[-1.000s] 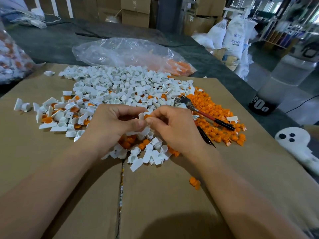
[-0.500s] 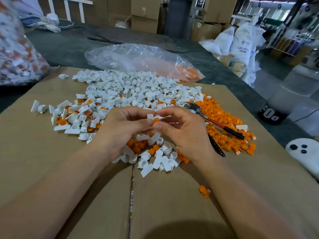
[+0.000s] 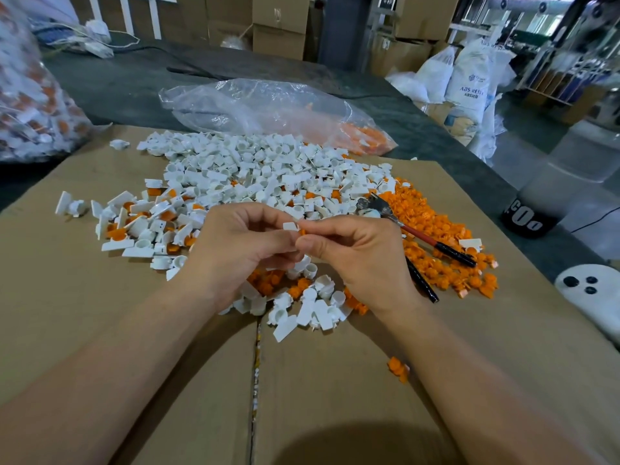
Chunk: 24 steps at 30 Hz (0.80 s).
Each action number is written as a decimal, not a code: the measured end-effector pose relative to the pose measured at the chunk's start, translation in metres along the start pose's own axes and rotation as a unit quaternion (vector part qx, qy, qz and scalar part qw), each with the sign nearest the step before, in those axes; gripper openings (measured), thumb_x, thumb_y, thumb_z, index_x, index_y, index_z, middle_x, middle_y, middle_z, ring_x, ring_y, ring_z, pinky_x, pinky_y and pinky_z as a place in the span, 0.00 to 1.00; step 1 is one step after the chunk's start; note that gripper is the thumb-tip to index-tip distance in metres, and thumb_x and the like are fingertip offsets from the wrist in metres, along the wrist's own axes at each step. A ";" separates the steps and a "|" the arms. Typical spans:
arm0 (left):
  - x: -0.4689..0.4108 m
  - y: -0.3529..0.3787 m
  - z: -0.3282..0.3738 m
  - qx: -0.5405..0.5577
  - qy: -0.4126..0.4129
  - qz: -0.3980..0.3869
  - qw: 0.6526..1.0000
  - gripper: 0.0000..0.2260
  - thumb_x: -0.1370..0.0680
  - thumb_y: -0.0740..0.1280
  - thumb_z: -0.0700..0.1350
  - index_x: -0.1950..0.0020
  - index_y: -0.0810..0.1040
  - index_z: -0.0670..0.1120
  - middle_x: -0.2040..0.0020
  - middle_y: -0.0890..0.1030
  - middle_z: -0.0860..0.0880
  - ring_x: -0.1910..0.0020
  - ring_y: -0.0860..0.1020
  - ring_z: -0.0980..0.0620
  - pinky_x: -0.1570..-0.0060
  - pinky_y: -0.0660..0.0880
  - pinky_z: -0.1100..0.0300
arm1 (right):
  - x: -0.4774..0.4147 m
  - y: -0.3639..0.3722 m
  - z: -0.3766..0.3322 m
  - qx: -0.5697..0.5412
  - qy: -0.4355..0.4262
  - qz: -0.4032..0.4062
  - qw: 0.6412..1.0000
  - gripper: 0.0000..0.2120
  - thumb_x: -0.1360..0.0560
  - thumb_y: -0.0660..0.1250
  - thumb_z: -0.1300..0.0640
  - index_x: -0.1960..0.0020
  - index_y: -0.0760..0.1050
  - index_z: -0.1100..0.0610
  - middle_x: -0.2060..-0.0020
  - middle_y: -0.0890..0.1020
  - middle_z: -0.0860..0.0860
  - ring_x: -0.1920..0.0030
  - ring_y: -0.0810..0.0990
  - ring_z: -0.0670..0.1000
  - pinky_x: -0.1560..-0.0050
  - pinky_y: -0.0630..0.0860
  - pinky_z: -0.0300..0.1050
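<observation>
Centre, just above near edge of pile: left hand [image 3: 241, 250], grip clamped on small white cap [image 3: 290, 226]; right hand [image 3: 362, 260], grip clamped on orange insert [image 3: 303, 232], touching cap. Beneath, on cardboard worktop [image 3: 100, 313]: white heap [image 3: 255, 169]. Right: orange heap [image 3: 432, 223], pliers [image 3: 419, 234]. Far: plastic bag [image 3: 255, 105].

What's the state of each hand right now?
Left hand: closed, pinching a small white plastic part.
Right hand: closed, pinching the same part from the other side.
</observation>
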<state>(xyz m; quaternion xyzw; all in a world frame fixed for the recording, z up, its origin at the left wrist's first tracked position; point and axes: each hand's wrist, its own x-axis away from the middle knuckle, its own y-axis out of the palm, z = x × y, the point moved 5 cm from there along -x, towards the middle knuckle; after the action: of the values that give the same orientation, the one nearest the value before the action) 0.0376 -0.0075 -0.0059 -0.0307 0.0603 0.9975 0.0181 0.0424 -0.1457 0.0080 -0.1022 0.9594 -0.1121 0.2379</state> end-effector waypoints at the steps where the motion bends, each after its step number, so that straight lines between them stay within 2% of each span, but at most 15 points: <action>1: -0.001 0.000 0.001 0.001 -0.004 0.000 1.000 0.04 0.42 0.73 0.40 0.69 0.81 0.45 0.72 0.81 0.46 0.73 0.80 0.52 0.73 0.76 0.65 | 0.000 0.000 0.000 -0.011 0.002 -0.009 1.000 0.12 0.34 0.73 0.64 0.53 0.80 0.52 0.60 0.83 0.41 0.60 0.83 0.42 0.56 0.79 0.35; 5: -0.005 -0.005 0.000 0.015 -0.040 0.014 0.999 0.04 0.33 0.70 0.31 0.65 0.79 0.38 0.72 0.80 0.44 0.75 0.79 0.51 0.76 0.74 0.66 | -0.001 0.004 0.000 -0.024 0.005 -0.056 0.998 0.22 0.34 0.72 0.69 0.45 0.75 0.51 0.57 0.82 0.44 0.57 0.82 0.43 0.54 0.78 0.35; 9: -0.004 -0.006 -0.002 0.027 -0.068 0.018 0.997 0.04 0.32 0.69 0.30 0.64 0.78 0.37 0.73 0.80 0.44 0.76 0.79 0.52 0.78 0.74 0.67 | -0.001 0.006 0.001 -0.017 0.004 -0.057 0.998 0.22 0.32 0.70 0.71 0.45 0.74 0.51 0.60 0.82 0.43 0.57 0.82 0.41 0.54 0.77 0.34; 14: -0.005 -0.007 -0.003 0.038 -0.080 0.019 0.996 0.04 0.32 0.69 0.30 0.64 0.78 0.38 0.74 0.79 0.44 0.77 0.78 0.53 0.79 0.72 0.68 | -0.001 0.005 0.003 0.008 0.012 -0.057 0.998 0.21 0.30 0.68 0.72 0.51 0.76 0.46 0.58 0.81 0.41 0.55 0.82 0.40 0.50 0.77 0.35; 18: -0.004 -0.005 -0.004 0.041 -0.088 0.007 0.995 0.06 0.38 0.71 0.33 0.63 0.78 0.37 0.73 0.79 0.44 0.77 0.78 0.53 0.78 0.73 0.68 | -0.001 0.005 0.001 0.018 0.005 -0.057 0.998 0.17 0.30 0.69 0.70 0.53 0.77 0.49 0.60 0.82 0.43 0.57 0.82 0.40 0.53 0.77 0.33; 21: -0.004 -0.003 -0.004 0.028 -0.090 0.002 0.996 0.04 0.35 0.70 0.31 0.64 0.78 0.37 0.73 0.80 0.43 0.76 0.78 0.52 0.78 0.73 0.67 | -0.001 0.003 0.001 0.025 0.000 -0.052 0.998 0.15 0.31 0.69 0.70 0.54 0.78 0.50 0.61 0.82 0.45 0.58 0.82 0.43 0.53 0.78 0.35; 24: -0.004 -0.003 -0.003 0.005 -0.072 0.004 0.997 0.07 0.32 0.70 0.30 0.67 0.79 0.40 0.72 0.80 0.44 0.75 0.79 0.52 0.77 0.73 0.67 | -0.001 0.002 0.002 0.026 -0.002 -0.042 0.999 0.16 0.32 0.70 0.70 0.57 0.78 0.48 0.62 0.81 0.43 0.59 0.82 0.41 0.54 0.78 0.34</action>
<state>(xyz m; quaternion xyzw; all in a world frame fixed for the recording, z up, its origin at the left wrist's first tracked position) 0.0416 -0.0047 -0.0089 0.0419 0.0638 0.9969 0.0186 0.0436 -0.1436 0.0060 -0.1368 0.9504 -0.1464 0.2377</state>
